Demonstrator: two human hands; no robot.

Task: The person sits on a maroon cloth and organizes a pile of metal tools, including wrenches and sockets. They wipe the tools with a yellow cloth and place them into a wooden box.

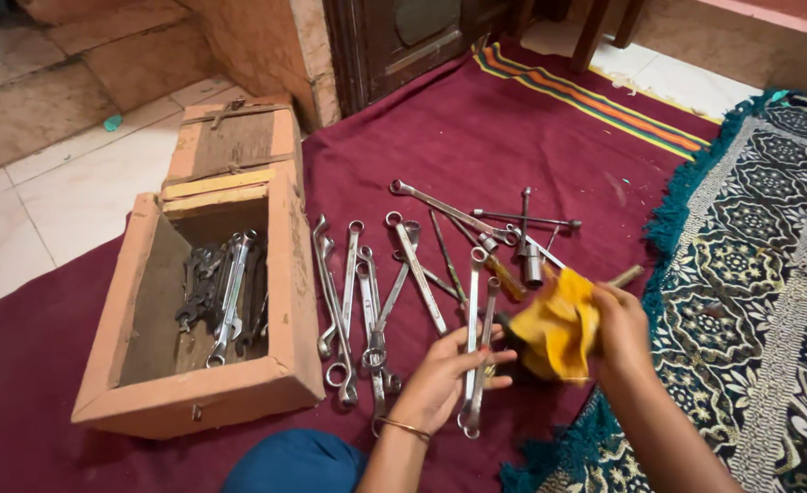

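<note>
the left hand [440,379] pinches a long wrench [473,342] lying lengthwise away from the person; the right hand [621,329], just beside, clutches a yellow cloth [554,329].

Bright, smooth metal spanners [394,292] are lying on a matt maroon cloth mat [476,137]. The rough, dull wooden box [280,301] is looking worn, and the yellow rag [554,329] is showing as soft, crumpled cloth.

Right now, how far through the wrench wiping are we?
Looks early to midway. Some wrenches already lie in the open wooden toolbox; whether wiped, I cannot tell. In hand: the left hand holds two ring spanners, the right hand a yellow cloth wrapped on a tool. Left: about a dozen spanners on the maroon rug.
</note>
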